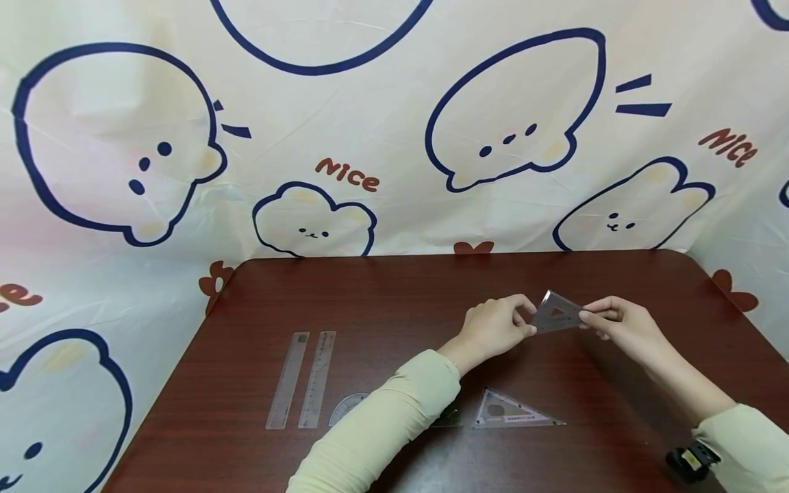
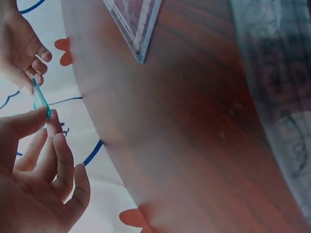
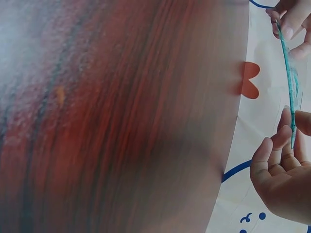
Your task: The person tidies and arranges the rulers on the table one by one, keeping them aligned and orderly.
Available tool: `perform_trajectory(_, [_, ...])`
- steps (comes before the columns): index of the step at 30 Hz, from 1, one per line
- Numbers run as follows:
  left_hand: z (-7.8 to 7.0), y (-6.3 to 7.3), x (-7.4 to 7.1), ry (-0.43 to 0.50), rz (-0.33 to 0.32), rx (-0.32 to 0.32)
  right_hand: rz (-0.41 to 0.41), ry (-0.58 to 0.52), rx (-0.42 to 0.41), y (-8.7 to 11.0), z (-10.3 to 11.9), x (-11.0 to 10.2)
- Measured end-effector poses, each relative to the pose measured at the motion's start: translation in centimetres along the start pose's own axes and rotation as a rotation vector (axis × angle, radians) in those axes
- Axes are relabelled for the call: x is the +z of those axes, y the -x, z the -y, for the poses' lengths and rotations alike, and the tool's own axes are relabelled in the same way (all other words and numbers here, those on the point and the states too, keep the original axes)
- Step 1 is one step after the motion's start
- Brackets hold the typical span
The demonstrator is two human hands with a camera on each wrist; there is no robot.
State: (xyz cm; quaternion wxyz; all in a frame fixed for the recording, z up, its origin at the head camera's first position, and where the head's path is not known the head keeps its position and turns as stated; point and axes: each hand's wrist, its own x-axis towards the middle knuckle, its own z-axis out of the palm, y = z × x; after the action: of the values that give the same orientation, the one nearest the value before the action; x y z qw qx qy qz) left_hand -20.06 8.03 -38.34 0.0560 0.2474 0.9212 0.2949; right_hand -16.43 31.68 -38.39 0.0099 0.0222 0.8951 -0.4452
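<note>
Between the two hands, raised over the far right of the table, is a clear set square with a triangular cutout. My left hand pinches its left corner between thumb and forefinger. At the opposite corner my right hand grips it with thumb and fingers. Both wrist views show the set square nearly edge-on, as a thin teal strip. Nearer the front lies a second clear set square with a round hole. A clear protractor is partly hidden beneath the left sleeve.
Two clear straight rulers, a left one and a right one, lie side by side on the brown table. A black strapped device sits at the right wrist. A printed cloth hangs behind the table.
</note>
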Motion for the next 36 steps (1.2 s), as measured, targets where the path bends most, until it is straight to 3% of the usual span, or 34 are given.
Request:
perform_trajectory(13, [-0.8, 0.4, 0.0, -0.019, 0.021, 0.008, 0.012, 0.041, -0.011, 1.1, -0.5, -0.5])
perform_trajectory(20, [-1.8, 0.7, 0.2, -0.020, -0.007, -0.019, 0.024, 0.087, -0.021, 1.7, -0.8, -1.3])
perform_trajectory(30, [-3.2, 1.2, 0.8, -0.073, 0.040, -0.014, -0.008, 0.217, -0.002, 2.6, -1.2, -2.3])
perform_trajectory(36, [-3.9, 1.4, 1.4, -0.093, 0.058, -0.004, -0.038, 0.232, -0.046, 3.0, -1.6, -2.6])
